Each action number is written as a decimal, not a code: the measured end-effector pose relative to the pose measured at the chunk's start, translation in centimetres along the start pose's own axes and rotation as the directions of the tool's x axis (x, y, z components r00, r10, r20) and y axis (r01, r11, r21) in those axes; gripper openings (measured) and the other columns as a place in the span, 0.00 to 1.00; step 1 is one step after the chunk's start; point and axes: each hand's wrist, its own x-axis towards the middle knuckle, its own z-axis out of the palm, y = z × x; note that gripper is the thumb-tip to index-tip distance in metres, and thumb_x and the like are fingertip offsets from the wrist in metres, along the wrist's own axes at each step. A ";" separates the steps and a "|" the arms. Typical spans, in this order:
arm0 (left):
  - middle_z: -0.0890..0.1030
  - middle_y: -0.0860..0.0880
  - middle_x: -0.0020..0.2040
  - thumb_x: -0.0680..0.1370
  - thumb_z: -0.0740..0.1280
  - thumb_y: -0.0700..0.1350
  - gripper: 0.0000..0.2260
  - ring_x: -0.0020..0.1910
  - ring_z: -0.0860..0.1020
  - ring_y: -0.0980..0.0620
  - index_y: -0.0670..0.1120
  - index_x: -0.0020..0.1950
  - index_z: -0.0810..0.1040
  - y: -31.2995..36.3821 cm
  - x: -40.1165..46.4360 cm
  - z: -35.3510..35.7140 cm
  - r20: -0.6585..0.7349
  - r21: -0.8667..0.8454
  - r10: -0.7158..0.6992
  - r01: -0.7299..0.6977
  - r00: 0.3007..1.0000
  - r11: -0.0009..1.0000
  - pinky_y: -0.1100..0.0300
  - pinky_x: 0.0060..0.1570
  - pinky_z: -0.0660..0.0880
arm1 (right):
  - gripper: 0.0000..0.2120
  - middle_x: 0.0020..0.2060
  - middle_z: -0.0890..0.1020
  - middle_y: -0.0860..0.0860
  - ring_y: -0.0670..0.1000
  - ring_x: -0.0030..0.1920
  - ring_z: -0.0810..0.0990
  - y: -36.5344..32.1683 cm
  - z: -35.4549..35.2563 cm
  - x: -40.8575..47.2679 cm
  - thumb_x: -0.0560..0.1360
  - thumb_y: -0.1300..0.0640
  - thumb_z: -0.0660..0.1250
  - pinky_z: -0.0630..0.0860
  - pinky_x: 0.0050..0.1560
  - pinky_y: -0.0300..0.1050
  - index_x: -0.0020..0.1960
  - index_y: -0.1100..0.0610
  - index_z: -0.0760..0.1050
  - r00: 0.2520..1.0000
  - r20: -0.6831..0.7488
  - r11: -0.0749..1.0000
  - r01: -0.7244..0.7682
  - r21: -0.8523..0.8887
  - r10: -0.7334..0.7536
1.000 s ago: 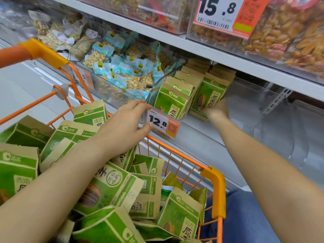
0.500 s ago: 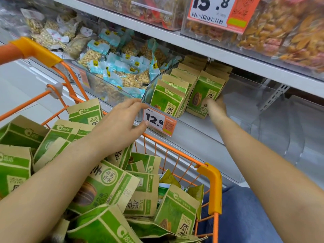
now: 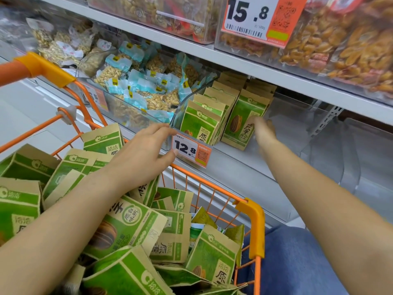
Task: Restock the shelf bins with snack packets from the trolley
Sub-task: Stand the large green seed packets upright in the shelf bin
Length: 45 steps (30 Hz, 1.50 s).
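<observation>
Several green and brown snack packets [image 3: 131,226] lie heaped in the orange trolley [image 3: 253,211] below me. Two rows of the same packets stand in a clear shelf bin [image 3: 297,128]. The left row [image 3: 200,124] sits behind the 12.8 price tag [image 3: 191,151]. My left hand [image 3: 144,154] holds nothing, and its straight fingers touch the bin's front edge beside that tag. My right hand [image 3: 262,128] reaches inside the bin. It is blurred, and its fingers rest against the right side of the right row's front packet [image 3: 240,122].
A neighbouring bin [image 3: 119,116] to the left holds blue-edged nut packets. Bins of nuts and a 15.8 tag [image 3: 255,18] sit on the shelf above. The right half of the clear bin is bare, and more clear bins [image 3: 361,156] follow. My blue-trousered leg [image 3: 297,262] is beside the trolley.
My right hand has slid from under the front packet up along its right side. My left hand has stayed at the bin's front edge.
</observation>
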 end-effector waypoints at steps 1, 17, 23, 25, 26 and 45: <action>0.67 0.51 0.71 0.80 0.61 0.53 0.21 0.69 0.66 0.50 0.49 0.71 0.67 0.1 -0.1 -0.1 0.000 -0.011 0.001 -0.001 1.000 1.000 0.51 0.62 0.71 | 0.31 0.65 0.72 0.55 0.56 0.57 0.73 -0.5 -0.2 -0.3 0.74 0.54 0.64 0.69 0.52 0.47 0.73 0.59 0.60 1.000 -0.019 1.000 -0.001 0.020 0.002; 0.76 0.56 0.39 0.80 0.64 0.51 0.05 0.43 0.74 0.54 0.52 0.49 0.78 0.1 -1.6 -5.3 0.198 0.170 -0.177 0.144 0.964 0.975 0.64 0.33 0.65 | 0.19 0.58 0.77 0.44 0.42 0.57 0.75 0.7 -0.4 -17.6 0.76 0.63 0.65 0.71 0.59 0.37 0.65 0.51 0.71 0.742 0.403 0.787 0.612 -0.078 -0.536; 0.78 0.57 0.39 0.78 0.67 0.43 0.07 0.40 0.75 0.60 0.52 0.41 0.77 0.5 -1.6 -5.0 -0.127 -0.469 -0.099 0.028 0.987 0.883 0.64 0.40 0.70 | 0.19 0.49 0.83 0.45 0.42 0.50 0.81 0.0 1.2 -20.1 0.69 0.43 0.66 0.77 0.54 0.42 0.56 0.49 0.77 0.688 0.630 0.895 0.445 0.025 -0.360; 0.78 0.57 0.38 0.78 0.67 0.42 0.06 0.38 0.75 0.61 0.50 0.42 0.78 1.0 -1.6 -4.9 -0.214 -0.598 -0.117 -0.036 0.970 0.800 0.64 0.40 0.72 | 0.23 0.46 0.84 0.46 0.46 0.48 0.83 -0.4 1.7 -20.7 0.68 0.45 0.67 0.80 0.48 0.43 0.59 0.54 0.76 0.646 0.705 0.935 0.348 0.072 -0.295; 0.78 0.57 0.38 0.78 0.68 0.42 0.05 0.37 0.76 0.61 0.50 0.43 0.78 1.3 -1.6 -4.7 -0.243 -0.634 -0.132 -0.054 0.961 0.772 0.66 0.39 0.73 | 0.20 0.45 0.85 0.46 0.46 0.46 0.84 -0.6 1.8 -20.9 0.69 0.50 0.68 0.80 0.44 0.41 0.59 0.56 0.76 0.633 0.720 0.946 0.304 0.109 -0.286; 0.77 0.51 0.52 0.81 0.58 0.53 0.16 0.51 0.75 0.54 0.48 0.66 0.73 0.4 -1.1 -1.6 -0.199 -0.344 -0.141 0.065 0.970 0.937 0.64 0.43 0.69 | 0.17 0.42 0.81 0.58 0.52 0.34 0.82 -0.9 -5.3 -8.0 0.76 0.59 0.65 0.78 0.32 0.44 0.62 0.65 0.71 0.994 0.097 0.988 -0.066 0.138 0.053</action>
